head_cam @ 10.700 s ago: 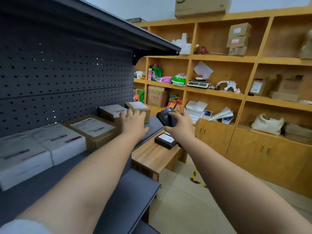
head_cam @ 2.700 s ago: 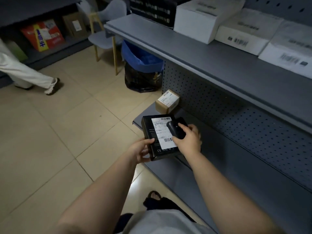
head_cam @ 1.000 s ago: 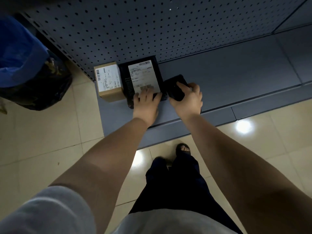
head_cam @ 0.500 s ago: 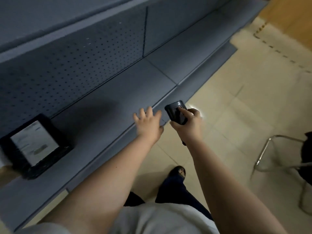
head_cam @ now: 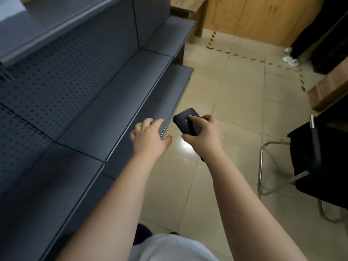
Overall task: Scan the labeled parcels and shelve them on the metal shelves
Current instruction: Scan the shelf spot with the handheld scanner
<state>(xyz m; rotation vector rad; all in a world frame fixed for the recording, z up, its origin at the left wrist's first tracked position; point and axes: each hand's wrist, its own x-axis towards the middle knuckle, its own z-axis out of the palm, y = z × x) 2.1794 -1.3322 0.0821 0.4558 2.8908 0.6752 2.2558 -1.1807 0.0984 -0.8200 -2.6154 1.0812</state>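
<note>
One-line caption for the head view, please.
Right hand grips a black handheld scanner, empty left hand open above the bare grey metal bottom shelf.

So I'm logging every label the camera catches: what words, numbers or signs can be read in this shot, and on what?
None can be read.
Scanner, held in the right hand: no legible marking on its dark casing.
Metal shelves: bare grey surfaces, no labels or parcels in view.
Floor tape: black and yellow stripes only, no words.
Left hand: holds nothing.
</note>
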